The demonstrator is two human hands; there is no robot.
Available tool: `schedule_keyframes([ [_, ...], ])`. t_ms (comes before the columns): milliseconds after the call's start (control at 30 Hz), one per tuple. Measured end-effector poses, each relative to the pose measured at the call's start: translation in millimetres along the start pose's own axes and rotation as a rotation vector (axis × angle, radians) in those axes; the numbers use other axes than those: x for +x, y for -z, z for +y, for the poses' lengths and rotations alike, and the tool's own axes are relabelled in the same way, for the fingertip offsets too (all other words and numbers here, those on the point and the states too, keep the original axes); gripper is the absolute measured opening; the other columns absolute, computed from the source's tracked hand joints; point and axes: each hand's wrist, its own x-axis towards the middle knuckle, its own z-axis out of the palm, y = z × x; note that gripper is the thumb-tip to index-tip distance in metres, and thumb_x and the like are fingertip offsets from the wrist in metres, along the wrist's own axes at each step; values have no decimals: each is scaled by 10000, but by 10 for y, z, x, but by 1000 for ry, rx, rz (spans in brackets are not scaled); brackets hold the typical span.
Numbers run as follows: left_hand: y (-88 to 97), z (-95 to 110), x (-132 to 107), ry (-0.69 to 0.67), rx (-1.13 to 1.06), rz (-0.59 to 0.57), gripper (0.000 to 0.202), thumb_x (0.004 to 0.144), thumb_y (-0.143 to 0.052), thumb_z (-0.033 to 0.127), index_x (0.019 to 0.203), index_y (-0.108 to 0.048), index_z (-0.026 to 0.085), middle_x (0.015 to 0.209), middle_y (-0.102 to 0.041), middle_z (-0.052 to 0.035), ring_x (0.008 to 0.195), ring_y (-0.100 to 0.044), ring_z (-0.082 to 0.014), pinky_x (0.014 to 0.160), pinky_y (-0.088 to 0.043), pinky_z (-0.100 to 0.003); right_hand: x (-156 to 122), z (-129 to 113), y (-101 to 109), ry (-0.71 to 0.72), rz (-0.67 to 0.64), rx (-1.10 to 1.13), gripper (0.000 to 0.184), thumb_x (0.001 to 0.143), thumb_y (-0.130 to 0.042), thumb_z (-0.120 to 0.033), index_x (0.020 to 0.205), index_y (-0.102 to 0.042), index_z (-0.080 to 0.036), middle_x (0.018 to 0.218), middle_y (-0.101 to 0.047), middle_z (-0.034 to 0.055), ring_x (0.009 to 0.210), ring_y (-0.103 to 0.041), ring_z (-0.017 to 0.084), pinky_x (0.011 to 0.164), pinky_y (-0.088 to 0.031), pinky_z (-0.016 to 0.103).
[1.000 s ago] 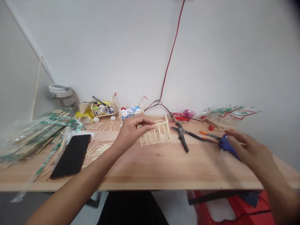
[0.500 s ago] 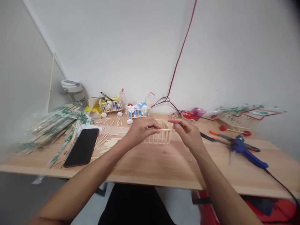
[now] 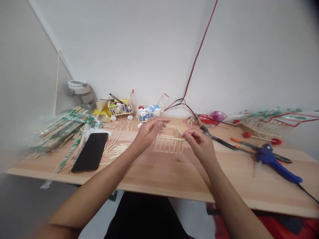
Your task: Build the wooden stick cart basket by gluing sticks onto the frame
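A small open box built of thin wooden sticks stands on the wooden table in the middle. My left hand is curled over its left top edge, fingers touching the rail. My right hand pinches the box's right front corner. Loose cut sticks lie scattered left of the box.
A black phone lies at the left, beside bundles of packed sticks. Two small stick baskets with bottle caps stand at the back. Pliers, a blue glue gun and red-wheeled sticks lie at the right.
My right hand let go of the blue glue gun at the right and came over to the stick box. The view shifted to the right; my left hand stayed on the box.
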Motion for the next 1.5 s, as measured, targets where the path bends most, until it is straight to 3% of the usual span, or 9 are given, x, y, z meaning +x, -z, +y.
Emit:
schedule_keyframes([
  [267,89,-158,-69,177,-141,229,425,962,-457,485,990,-738,168,958,-725,-89,891,-636,-173,794,-482,-271,-69,-22,10,94,-45,-53,171,910,-587,-276,753,-614,-212,742,-594,-8,719,-534,132,703,-399,275],
  [533,60,-197,-77,237,-181,337,382,929,-521,477,900,-742,167,885,-715,-75,825,-622,-158,726,-473,-259,-119,-28,12,165,5,-87,164,909,-586,-235,747,-593,-213,747,-599,-12,720,-536,131,709,-401,280],
  [767,50,-225,-88,268,-166,355,339,935,-523,432,926,-740,172,909,-724,-70,837,-631,-154,708,-478,-247,-128,24,-7,130,79,-128,150,894,-608,-253,751,-603,-209,745,-611,-8,731,-543,141,717,-403,289],
  [1100,43,-230,-93,271,-132,338,291,921,-537,399,927,-717,170,884,-700,-57,833,-616,-154,707,-475,-243,-140,-8,-35,92,60,-205,172,898,-596,-291,747,-614,-210,745,-618,0,714,-537,146,710,-407,290],
  [1300,62,-243,-105,217,-32,366,391,943,-488,441,659,-532,176,654,-524,3,652,-491,-121,670,-410,-247,-129,6,-38,57,91,-191,198,900,-588,-333,747,-605,-211,752,-615,6,717,-526,150,720,-410,299],
  [1500,79,-251,-109,224,20,364,448,955,-456,470,607,-418,189,599,-428,18,602,-425,-121,642,-365,-264,-120,33,-34,55,106,-145,182,899,-585,-316,760,-615,-203,772,-616,10,760,-547,156,734,-409,297],
])
